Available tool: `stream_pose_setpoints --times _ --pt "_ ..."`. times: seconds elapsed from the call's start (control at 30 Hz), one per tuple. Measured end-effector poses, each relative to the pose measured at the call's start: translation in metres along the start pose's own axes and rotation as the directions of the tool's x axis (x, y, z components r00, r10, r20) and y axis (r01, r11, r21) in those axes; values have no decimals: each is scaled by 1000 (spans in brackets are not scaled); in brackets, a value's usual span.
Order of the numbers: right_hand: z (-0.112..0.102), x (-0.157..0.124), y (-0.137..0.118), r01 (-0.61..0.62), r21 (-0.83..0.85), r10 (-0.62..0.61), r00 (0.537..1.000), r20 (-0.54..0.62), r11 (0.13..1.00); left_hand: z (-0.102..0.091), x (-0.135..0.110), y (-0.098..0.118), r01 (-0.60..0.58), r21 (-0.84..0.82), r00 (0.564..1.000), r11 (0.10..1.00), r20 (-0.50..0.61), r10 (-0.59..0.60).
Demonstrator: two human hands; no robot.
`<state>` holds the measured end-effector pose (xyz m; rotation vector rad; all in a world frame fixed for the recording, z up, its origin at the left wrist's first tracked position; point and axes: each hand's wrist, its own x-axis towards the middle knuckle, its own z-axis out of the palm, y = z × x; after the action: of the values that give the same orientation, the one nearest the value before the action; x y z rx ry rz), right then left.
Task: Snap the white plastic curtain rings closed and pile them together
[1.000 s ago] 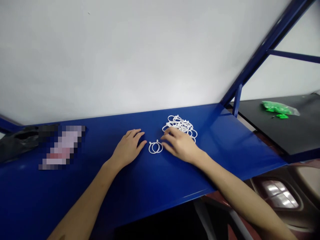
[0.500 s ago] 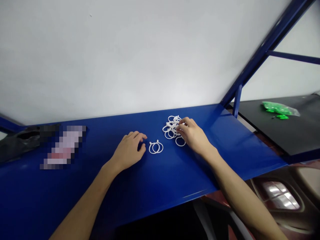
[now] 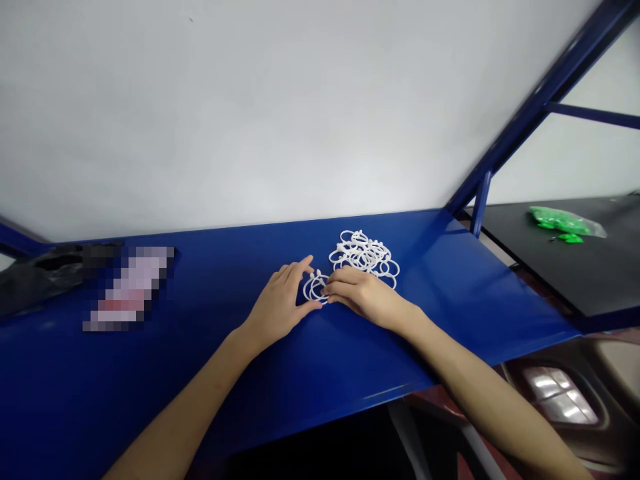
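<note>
A small group of thin white plastic rings (image 3: 309, 297), each with a little knob on it, lies on the blue table between my hands. My left hand (image 3: 280, 303) is open around the left side of this group, thumb below and forefinger above, fingertips close to the rings. The fingers of my right hand (image 3: 357, 290) are pinched together at the group's right edge, on a white ring (image 3: 325, 298) that they partly cover. Just behind my right hand lies a loose heap of several more white rings (image 3: 363, 253), its front edge partly hidden by the hand.
The blue table (image 3: 225, 260) runs along a white wall. On the left are a black plastic bag (image 3: 45, 277) and a pixelated flat packet (image 3: 133, 287). A black table (image 3: 540, 267) at right bears a clear bag of green pieces (image 3: 565, 221). A brown chair (image 3: 560, 393) stands below.
My right hand has moved from the heap leftward and nearer, to the small group of rings. My left hand has shifted right and now reaches around that group.
</note>
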<state>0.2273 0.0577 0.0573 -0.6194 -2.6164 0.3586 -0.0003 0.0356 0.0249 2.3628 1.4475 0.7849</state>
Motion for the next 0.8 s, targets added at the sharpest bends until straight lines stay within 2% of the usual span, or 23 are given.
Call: stream_pose_setpoints --times 0.17,0.33,0.43,0.57,0.8 --pt "2 2 0 44 -124 -42 999 22 991 4 1 -2 -16 -55 1000 998 19 17" --pt "11 6 0 7 -203 10 997 83 979 7 0 -6 16 -110 998 994 57 -10" --pt "15 8 -2 10 -207 10 995 97 978 7 0 -7 31 -172 998 985 63 -20" --pt "17 8 -2 9 -210 12 995 101 978 7 0 -6 -12 -198 999 980 43 21" --pt "15 5 -1 -46 -92 57 991 120 995 3 -2 0 -93 -85 996 992 0 94"
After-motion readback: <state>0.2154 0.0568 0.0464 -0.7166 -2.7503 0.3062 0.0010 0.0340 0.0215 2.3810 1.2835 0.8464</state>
